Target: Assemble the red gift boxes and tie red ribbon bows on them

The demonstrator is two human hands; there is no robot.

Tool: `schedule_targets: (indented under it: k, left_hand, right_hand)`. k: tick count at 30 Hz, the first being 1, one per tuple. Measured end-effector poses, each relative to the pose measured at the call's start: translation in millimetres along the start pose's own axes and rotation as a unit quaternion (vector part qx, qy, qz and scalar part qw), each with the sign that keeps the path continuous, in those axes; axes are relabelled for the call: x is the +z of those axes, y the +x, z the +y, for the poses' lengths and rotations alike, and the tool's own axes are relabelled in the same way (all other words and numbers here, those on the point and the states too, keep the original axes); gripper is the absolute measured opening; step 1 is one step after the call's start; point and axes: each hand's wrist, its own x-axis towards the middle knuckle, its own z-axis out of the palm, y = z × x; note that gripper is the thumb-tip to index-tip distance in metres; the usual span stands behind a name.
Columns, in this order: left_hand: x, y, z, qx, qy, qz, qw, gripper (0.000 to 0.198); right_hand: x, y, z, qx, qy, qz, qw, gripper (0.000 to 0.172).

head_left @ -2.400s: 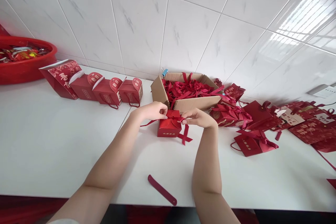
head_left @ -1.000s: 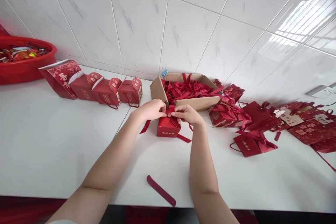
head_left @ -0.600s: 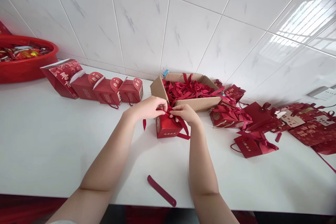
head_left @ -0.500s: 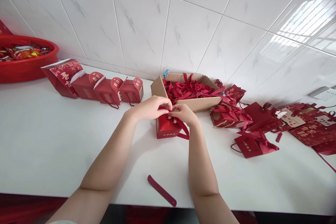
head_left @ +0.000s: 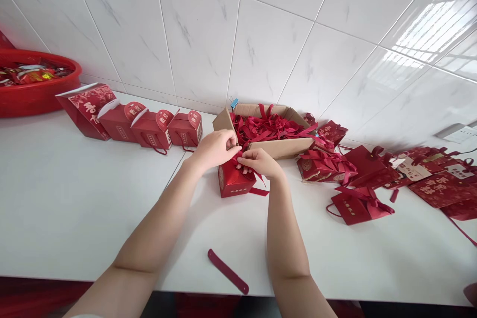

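Note:
A small red gift box (head_left: 235, 182) stands on the white table between my hands. At its top, my left hand (head_left: 218, 148) has its fingers pinched on the red ribbon (head_left: 260, 191). Pressed close beside it, my right hand (head_left: 259, 163) also pinches the ribbon over the lid. One ribbon end trails down to the right of the box; the part between my fingertips is mostly hidden. Right behind my hands, an open cardboard box (head_left: 285, 149) is heaped with loose red ribbons (head_left: 264, 126).
A dark red strap (head_left: 228, 272) lies near the table's front edge. Several red boxes (head_left: 151, 129) line the back left beside a red basin (head_left: 40, 94) of wrapped sweets. To the right are a ribboned box (head_left: 359, 206), another bow-topped box (head_left: 324, 166) and several red bags (head_left: 439, 184).
My left hand has risen slightly, and its fingers have shifted up and left. The gift box is turned a little, and the trailing ribbon lies differently. A dark shape shows at the lower right edge.

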Motion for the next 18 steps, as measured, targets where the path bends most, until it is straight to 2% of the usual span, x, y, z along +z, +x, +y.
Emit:
schedule_targets:
  k: [3, 7, 9, 13, 18]
  left_hand:
    - [-3.0, -0.7, -2.2, -0.042, -0.012, -0.100, 0.994, 0.032]
    - [-0.2, 2.6, -10.7, -0.036, -0.040, -0.148, 0.988, 0.026]
    - [1.3, 3.7, -14.7, -0.033, -0.056, -0.156, 0.986, 0.020]
    - [1.3, 3.2, -16.7, -0.045, -0.067, -0.131, 0.988, 0.010]
    - [1.4, 2.6, -11.7, -0.027, -0.106, -0.140, 0.984, 0.012]
  right_hand:
    - [-1.8, 0.3, 1.4, 0.005, 0.011, 0.001, 1.000, 0.029]
    - [-1.3, 0.0, 1.2, 0.004, 0.029, 0.007, 1.000, 0.022]
    - [1.1, 0.9, 1.4, 0.008, 0.036, 0.024, 0.999, 0.021]
    - [6.9, 4.4, 4.2, -0.004, 0.030, 0.049, 0.998, 0.031]
    - [7.6, 4.4, 4.6, -0.028, 0.018, 0.060, 0.998, 0.027]
